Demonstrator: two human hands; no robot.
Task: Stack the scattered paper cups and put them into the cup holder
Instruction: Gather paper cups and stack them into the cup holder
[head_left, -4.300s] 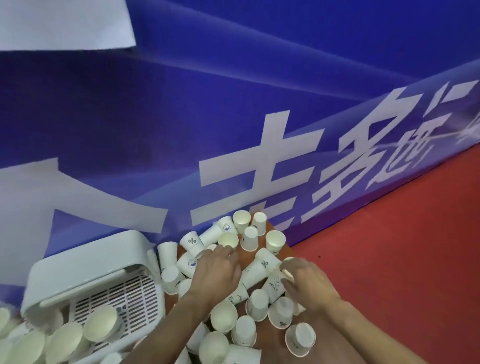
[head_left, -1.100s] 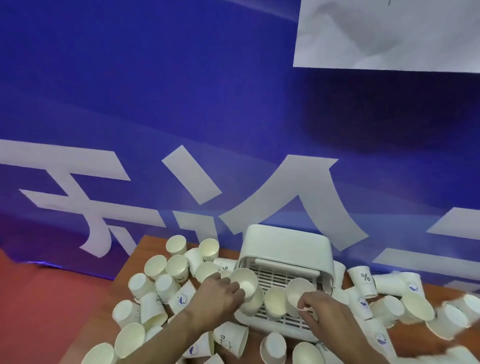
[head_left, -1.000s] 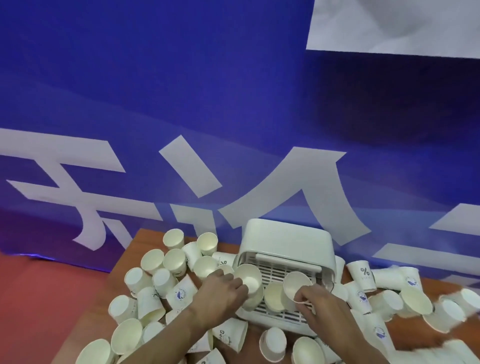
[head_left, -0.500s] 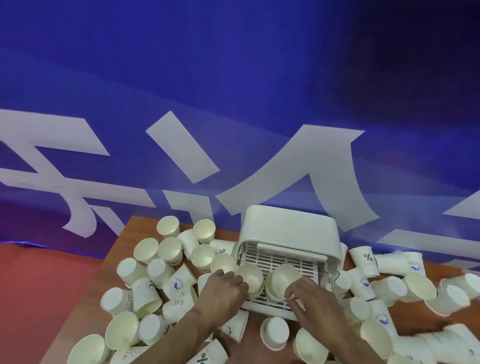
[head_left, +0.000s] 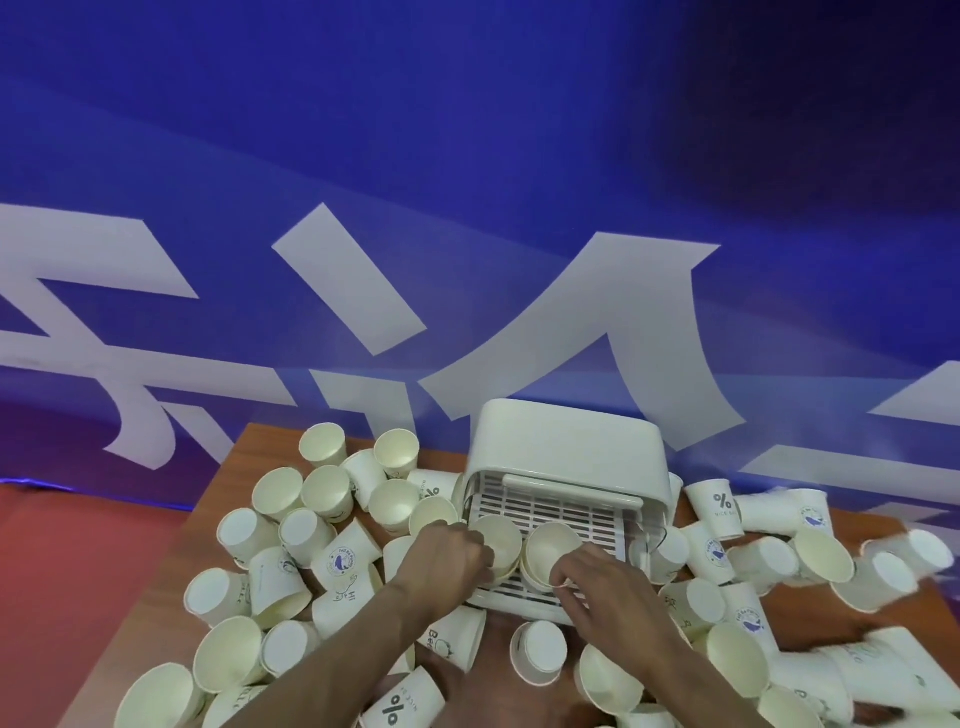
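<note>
— Where is the ribbed white plastic cup holder (head_left: 566, 447) found?
— At the far middle of the brown wooden table (head_left: 260, 447), with smooth loose cups (head_left: 328, 489) scattered left and right.
— And the hands?
— Nested cream paper cups (head_left: 500, 538) on its slatted tray are gripped by the left hand (head_left: 447, 558); a second cream cup (head_left: 551, 548) is pinched at the rim by the right hand (head_left: 608, 587).

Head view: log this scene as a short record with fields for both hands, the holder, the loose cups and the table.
left hand: grips left stack on holder tray
right hand: fingers curled on rim of right stack
holder: white, slatted tray, on table
loose cups: scattered either side of holder, many tipped over
table: brown wood, in front of blue banner
</note>
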